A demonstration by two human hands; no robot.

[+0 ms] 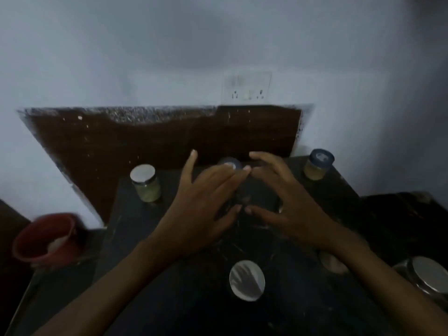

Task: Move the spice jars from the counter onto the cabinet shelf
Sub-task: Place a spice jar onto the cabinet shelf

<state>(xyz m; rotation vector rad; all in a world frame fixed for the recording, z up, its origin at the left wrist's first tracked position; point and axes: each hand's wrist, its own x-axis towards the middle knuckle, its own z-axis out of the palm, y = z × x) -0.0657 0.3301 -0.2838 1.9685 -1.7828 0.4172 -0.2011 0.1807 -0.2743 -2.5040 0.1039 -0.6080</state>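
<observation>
Both my hands hover over the middle of the dark counter point(135, 238), fingers spread and fingertips nearly meeting. My left hand point(206, 204) and my right hand point(283, 202) frame a dark gap and hold nothing that I can see. Just behind my left fingertips peeks a blue-lidded jar point(229, 163), mostly hidden. A white-lidded jar point(145, 183) of pale contents stands at the left. Another blue-lidded jar point(317, 164) stands at the back right. A jar with a shiny lid point(247, 280) sits near me, and one more lid point(333, 261) shows under my right forearm.
A steel container point(426, 277) sits at the right edge. A red bucket point(46, 238) stands low at the left, beside the counter. A brown backsplash panel point(145, 141) and a wall socket point(247, 88) lie behind. The scene is dim and blurred.
</observation>
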